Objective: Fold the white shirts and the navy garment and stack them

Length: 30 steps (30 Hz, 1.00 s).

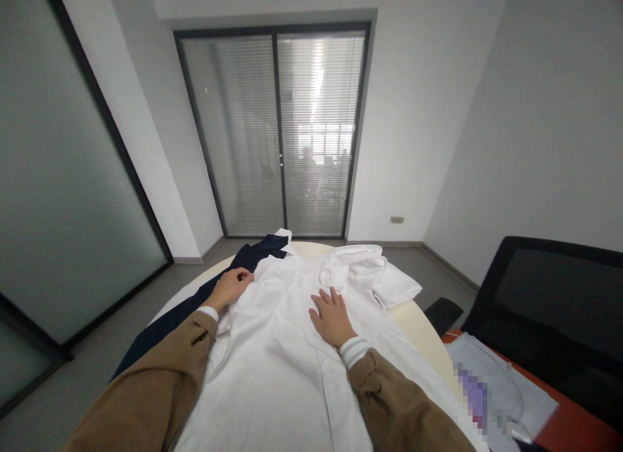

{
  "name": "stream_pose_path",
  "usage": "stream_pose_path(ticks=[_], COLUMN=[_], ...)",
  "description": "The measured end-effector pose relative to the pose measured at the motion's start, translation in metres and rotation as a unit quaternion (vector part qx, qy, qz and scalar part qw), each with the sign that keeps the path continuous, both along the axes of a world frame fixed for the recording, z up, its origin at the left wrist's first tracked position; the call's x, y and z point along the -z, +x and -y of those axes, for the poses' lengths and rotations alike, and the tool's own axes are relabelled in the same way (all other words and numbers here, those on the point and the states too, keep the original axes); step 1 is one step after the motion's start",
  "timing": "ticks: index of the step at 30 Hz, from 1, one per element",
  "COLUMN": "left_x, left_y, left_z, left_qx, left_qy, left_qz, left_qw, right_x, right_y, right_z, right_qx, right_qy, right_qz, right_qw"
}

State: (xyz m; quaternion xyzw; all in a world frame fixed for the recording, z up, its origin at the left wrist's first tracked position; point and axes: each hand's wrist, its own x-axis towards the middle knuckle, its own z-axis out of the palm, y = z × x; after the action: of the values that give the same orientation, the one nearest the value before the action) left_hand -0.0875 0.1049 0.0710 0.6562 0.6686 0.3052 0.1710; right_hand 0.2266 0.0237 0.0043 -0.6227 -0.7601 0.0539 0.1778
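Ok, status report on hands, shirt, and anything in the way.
Left hand at left edge of white shirt, grip unclear. Right hand open on it, palm down. Shirt spread across table. Dark garment alongside left hand, possibly in the way.

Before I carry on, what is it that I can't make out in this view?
All in the head view:
- Left hand: its curled fingers hide whether it pinches the white shirt.
- White shirt: the bottom edge cuts off its near end.
- Navy garment: the left hand and brown left sleeve cover part of it.
- Purple item: pixelation hides what it is.
- Space beyond the blinds: slats blur the details.
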Motion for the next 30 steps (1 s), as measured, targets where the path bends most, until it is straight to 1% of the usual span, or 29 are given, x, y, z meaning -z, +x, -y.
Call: stream_pose_path(ticks=[4, 7, 12, 18, 21, 24, 28, 30], left_x=[-0.007, -0.009, -0.003, 0.005, 0.006, 0.007, 0.012, 0.011], left_y=[0.018, 0.034, 0.054, 0.068, 0.070, 0.066, 0.052, 0.044], left_z=[-0.010, -0.020, -0.030, -0.036, -0.042, -0.047, -0.048, -0.044], left_qx=[0.053, 0.087, 0.126, 0.164, 0.169, 0.143, 0.121, 0.106], left_qy=[0.020, 0.021, 0.000, -0.014, 0.016, 0.045, 0.032, 0.023], left_qz=[0.065, 0.095, 0.113, 0.119, 0.118, 0.107, 0.086, 0.056], left_qw=[0.996, 0.991, 0.986, 0.979, 0.978, 0.983, 0.988, 0.993], right_x=[-0.001, -0.003, -0.004, -0.003, -0.003, -0.005, -0.007, -0.007], right_y=[0.000, 0.000, 0.000, 0.001, 0.001, 0.001, 0.001, 0.001], right_z=[0.002, 0.003, 0.003, 0.001, 0.001, 0.001, 0.002, 0.002], right_qx=[0.004, 0.005, 0.005, -0.004, -0.005, -0.004, 0.001, -0.002], right_qy=[-0.009, -0.011, -0.011, -0.001, 0.000, -0.006, -0.023, -0.032], right_qz=[0.004, 0.004, -0.002, -0.014, -0.018, -0.018, 0.000, 0.009], right_qw=[1.000, 1.000, 1.000, 1.000, 1.000, 1.000, 1.000, 0.999])
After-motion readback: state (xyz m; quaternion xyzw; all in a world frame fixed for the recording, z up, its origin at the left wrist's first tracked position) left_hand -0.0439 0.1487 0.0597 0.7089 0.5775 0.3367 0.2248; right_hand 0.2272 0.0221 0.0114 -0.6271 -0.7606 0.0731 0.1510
